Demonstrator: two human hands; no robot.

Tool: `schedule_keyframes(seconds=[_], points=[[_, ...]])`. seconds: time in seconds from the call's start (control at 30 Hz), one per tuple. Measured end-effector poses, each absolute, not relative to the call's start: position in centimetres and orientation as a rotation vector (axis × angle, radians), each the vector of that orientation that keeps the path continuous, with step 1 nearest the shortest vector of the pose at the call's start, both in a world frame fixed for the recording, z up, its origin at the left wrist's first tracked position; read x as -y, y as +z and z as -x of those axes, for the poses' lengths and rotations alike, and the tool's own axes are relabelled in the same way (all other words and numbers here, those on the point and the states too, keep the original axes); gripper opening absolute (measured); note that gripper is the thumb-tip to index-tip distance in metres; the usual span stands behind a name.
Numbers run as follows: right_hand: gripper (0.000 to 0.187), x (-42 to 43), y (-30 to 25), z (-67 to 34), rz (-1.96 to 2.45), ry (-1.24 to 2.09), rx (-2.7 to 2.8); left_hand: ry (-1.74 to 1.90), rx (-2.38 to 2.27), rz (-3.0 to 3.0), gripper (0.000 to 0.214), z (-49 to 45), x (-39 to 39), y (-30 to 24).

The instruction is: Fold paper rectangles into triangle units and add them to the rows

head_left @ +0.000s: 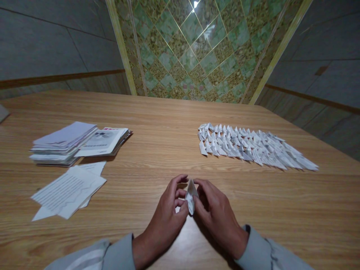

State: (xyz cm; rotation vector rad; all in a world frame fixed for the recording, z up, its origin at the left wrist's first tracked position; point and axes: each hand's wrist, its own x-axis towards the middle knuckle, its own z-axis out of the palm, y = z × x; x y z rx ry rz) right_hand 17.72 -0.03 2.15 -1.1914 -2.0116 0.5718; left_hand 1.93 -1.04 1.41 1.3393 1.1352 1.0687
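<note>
Between my two hands a small folded paper piece (190, 198) stands upright, its pointed end up and away from me. My left hand (171, 210) grips its left side, with the thumb near the lower edge and the fingers curled behind. On the other side, my right hand (215, 210) has its thumb and index finger pressed to the paper. Printed marks show faintly on the white folded surface. Beyond my right hand lie several rows of similar folded paper pieces (244, 146), packed close together with their points up.
The wooden table (157, 120) reaches to a green and gold tiled wall (194, 52). At the left are a stack of paper sheets (64, 138) and a printed paper pile (104, 140). Nearer to me, loose printed sheets (70, 189) overlap. A pale object (3, 112) shows at the left edge.
</note>
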Motion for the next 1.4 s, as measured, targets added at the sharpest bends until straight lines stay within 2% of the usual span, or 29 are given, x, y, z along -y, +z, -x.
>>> schedule_keyframes(seconds=[0.2,0.33,0.53,0.8,0.9,1.07,1.27,1.4], points=[[0.033,0.6,2.2,-17.1,1.125,0.501,2.101,1.066,-1.239,-1.450,0.041,-2.1,0.6,1.7],[0.035,0.7,2.3,-17.2,1.161,0.497,2.053,1.130,-1.130,-1.329,0.030,-2.0,0.3,1.3],[0.019,0.4,2.6,-17.5,1.206,0.751,1.989,1.195,-1.008,-1.164,0.004,-1.8,0.4,1.1],[0.019,0.3,3.1,-17.8,1.085,1.028,1.811,1.279,-1.109,-1.345,0.009,-1.1,0.1,1.6],[0.013,0.3,3.1,-17.8,1.092,1.139,1.692,1.310,-1.139,-1.476,0.015,-0.8,0.2,1.5],[0.027,0.0,2.5,-17.7,1.062,1.354,1.536,1.297,-1.084,-1.684,0.020,-0.6,0.7,1.4],[0.029,-0.3,2.1,-17.8,1.054,1.356,1.483,1.249,-1.058,-1.581,0.013,-0.9,1.0,1.6],[0.031,-0.5,2.1,-18.0,1.118,1.287,1.480,1.133,-1.019,-1.263,0.029,-0.9,0.7,1.6]])
